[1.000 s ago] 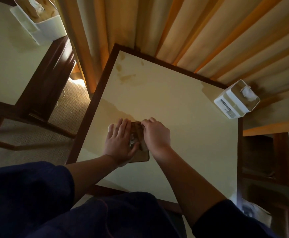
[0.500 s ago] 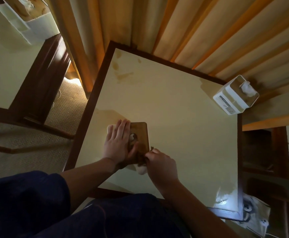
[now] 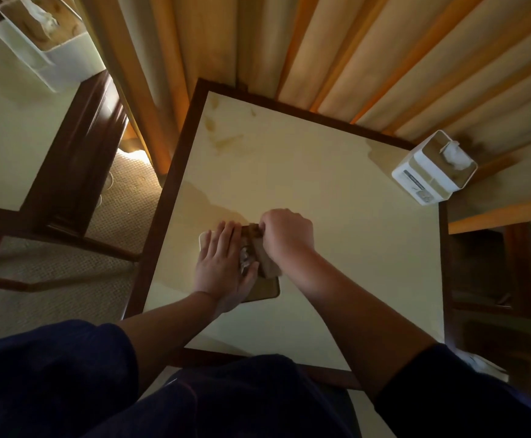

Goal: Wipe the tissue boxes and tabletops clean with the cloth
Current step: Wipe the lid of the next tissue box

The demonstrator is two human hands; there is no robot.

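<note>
1. Pressing flat on a tissue box (image 3: 265, 290) lying on the table (image 3: 337, 235), the left hand (image 3: 223, 267) has its fingers straight and together; it covers most of the box's top, so only a brown near corner and a pale far-left corner show.
2. The right hand (image 3: 286, 237) is curled into a fist at the box's far end, gripping what seems to be the cloth (image 3: 269, 262), a dull folded strip running under the wrist; how much of it lies beneath the hand cannot be told.
3. Something crumpled and pale sits between the two hands at the box's middle, too dim to identify for certain.
4. A white box (image 3: 428, 175) with tissue poking out stands at the table's far right corner, touching the curtain (image 3: 368, 58).
5. Faint brownish marks show near the table's far left corner.
6. A second table (image 3: 8, 143) on the left is cut by the frame edge and carries another white box (image 3: 59, 58), also partly cropped.
7. Dark sleeves and the person's lap fill the bottom and hide the table's near edge.
8. The right margin is shadowed and hard to read.
</note>
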